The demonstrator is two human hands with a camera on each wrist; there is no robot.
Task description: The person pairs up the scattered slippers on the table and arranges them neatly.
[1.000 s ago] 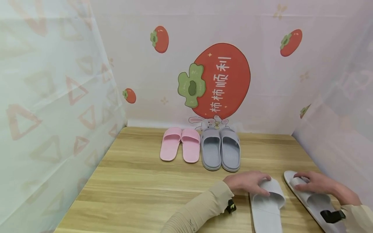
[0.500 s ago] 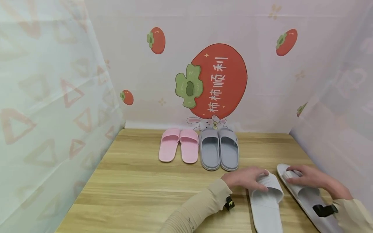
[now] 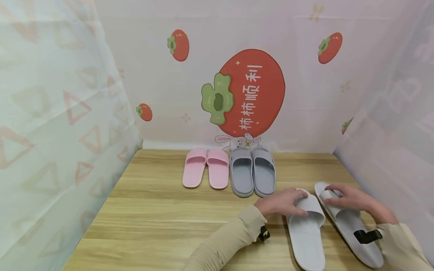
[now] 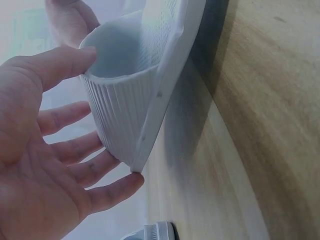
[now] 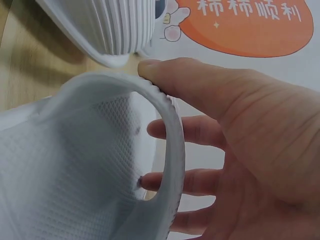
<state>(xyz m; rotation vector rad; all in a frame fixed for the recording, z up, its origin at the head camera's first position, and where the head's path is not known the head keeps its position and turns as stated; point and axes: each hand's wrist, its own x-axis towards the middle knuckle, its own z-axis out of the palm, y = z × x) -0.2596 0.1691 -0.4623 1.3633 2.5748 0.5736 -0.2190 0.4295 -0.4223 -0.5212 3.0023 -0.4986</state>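
Observation:
Two pale grey slippers with ribbed straps are at the right of the wooden surface in the head view. My left hand (image 3: 283, 202) grips the left slipper (image 3: 306, 244) around its strap. In the left wrist view the thumb presses the strap's edge, the fingers reach the toe end, and a shadowed gap shows under the sole. My right hand (image 3: 350, 198) holds the right slipper (image 3: 350, 226) by its strap, toe angled left. From the right wrist, the thumb lies on the strap (image 5: 172, 130) while the other fingers lie at its far side, partly hidden.
A pink pair of slippers (image 3: 194, 176) stands by the back wall. Directly right of it is a darker grey pair (image 3: 242, 181). Printed fabric walls (image 3: 162, 82) enclose the wooden surface (image 3: 152, 226) at the back and both sides.
Both hands have moved forward toward the back wall with the pale grey slippers, the right one also leftward. The head view has shifted slightly. The pink and darker grey pairs stay put.

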